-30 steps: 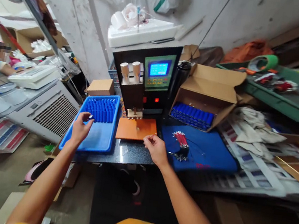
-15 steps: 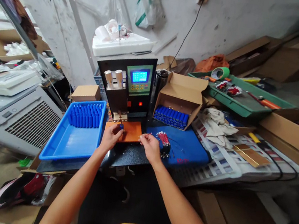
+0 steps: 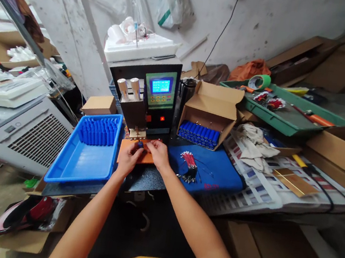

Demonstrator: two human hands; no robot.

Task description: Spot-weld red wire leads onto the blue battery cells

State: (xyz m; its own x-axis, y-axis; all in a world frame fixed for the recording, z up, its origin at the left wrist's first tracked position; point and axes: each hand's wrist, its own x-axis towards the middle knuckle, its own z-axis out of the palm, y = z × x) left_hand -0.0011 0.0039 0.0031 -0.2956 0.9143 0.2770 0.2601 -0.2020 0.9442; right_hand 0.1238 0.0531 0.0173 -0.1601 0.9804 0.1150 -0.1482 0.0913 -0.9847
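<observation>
My left hand [image 3: 129, 157] is closed on a blue cylindrical battery cell [image 3: 140, 144] under the electrode tips of a black spot welder [image 3: 157, 122]. Close by on the right, my right hand [image 3: 158, 153] has its fingers pinched together near the cell. What they grip is too small to make out. Both hands are over an orange board [image 3: 126, 145] in front of the welder. A bundle of red and black wires [image 3: 189, 162] lies on a blue mat [image 3: 218, 171] to the right.
To the left stands a blue tray [image 3: 79, 171] with rows of blue cells. A cardboard box [image 3: 218, 97] holding more cells stands right of the welder. Beyond it are a green tray [image 3: 287, 123] with tape and tools, and a crumpled cloth [image 3: 253, 146].
My right hand has moved left, from the right edge of the orange board to beside the cell. My left hand stays near the electrodes with the cell. The view has shifted slightly.
</observation>
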